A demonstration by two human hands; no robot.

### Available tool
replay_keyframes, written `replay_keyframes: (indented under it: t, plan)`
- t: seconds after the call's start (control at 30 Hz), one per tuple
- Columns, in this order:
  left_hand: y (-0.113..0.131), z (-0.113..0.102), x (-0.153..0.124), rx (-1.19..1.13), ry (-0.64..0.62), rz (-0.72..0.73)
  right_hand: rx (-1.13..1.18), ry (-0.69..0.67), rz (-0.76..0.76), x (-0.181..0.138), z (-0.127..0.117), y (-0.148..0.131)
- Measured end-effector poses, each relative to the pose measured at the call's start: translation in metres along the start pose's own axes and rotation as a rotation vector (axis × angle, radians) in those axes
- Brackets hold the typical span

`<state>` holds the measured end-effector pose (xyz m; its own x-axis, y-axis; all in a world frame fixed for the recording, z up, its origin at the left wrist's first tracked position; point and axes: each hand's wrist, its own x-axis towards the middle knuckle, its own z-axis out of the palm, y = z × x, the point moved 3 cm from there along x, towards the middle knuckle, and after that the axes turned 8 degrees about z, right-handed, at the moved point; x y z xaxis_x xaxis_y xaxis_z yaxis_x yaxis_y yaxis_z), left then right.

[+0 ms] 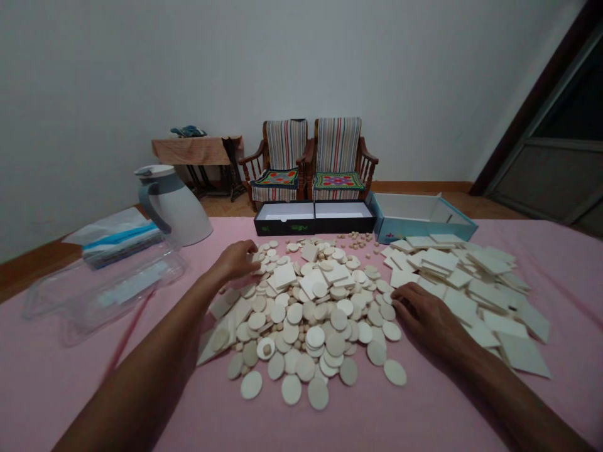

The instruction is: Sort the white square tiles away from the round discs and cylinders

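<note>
Pale round discs (pixel 315 337) lie in a wide, loose pile at the centre of the tabletop (pixel 367 424), which is covered by pink cloth. Some square tiles (pixel 284 275) and small cubes (pixel 267 349) are mixed among them. The person's left hand (pixel 238 260) is at ten o'clock of this pile, at its edge, with the fingers slightly bent; whether it holds some piece, one cannot tell. The right hand (pixel 419 311) is at three o'clock, palm down and fingers curled, just beside the outer discs; its fingertips are partly hidden, so its grip also cannot be told. Beyond it, at two to three o'clock, more square tiles are heaped. The black box (pixel 287 226) stands at twelve o'clock and the light blue box (pixel 424 227) at one o'clock. At ten o'clock, farther away, is the white jug (pixel 183 213), and at nine o'clock the clear plastic tray (pixel 106 307).
</note>
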<state>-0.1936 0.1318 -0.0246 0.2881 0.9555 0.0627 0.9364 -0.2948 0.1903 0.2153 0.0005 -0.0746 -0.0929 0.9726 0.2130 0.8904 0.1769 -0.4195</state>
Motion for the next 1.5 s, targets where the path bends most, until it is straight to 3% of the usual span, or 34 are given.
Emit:
replay_keyframes:
  t: [0.17,0.23,0.33,0.47,0.6,0.7,0.9,1.33,1.5]
  plan:
    - [0.027,-0.007,-0.001,-0.347,0.177,0.191,-0.009,0.008,-0.008,0.000,0.001,0.002]
    - [0.029,-0.010,-0.008,-0.485,0.184,0.232,-0.011,0.009,-0.025,0.000,0.001,0.003]
    - [0.020,-0.013,-0.028,-0.515,0.012,0.274,-0.018,0.017,-0.046,0.000,0.003,0.006]
    - [-0.001,-0.020,-0.071,-0.352,-0.233,0.277,-0.029,0.043,-0.060,0.001,0.004,0.009]
    - [-0.013,-0.023,-0.110,-0.179,-0.357,0.231,-0.039,0.068,-0.069,0.002,0.005,0.009]
    - [-0.014,-0.016,-0.127,-0.118,-0.381,0.202,-0.047,0.086,-0.066,0.002,0.006,0.010]
    - [-0.008,0.000,-0.128,-0.098,-0.317,0.239,-0.051,0.097,-0.065,0.003,0.007,0.012]
    - [-0.011,0.007,-0.085,-0.256,-0.071,0.201,-0.061,0.096,-0.069,0.003,0.008,0.013]
    - [-0.004,0.009,-0.077,-0.143,0.111,0.128,-0.059,0.094,-0.063,0.002,0.008,0.012]
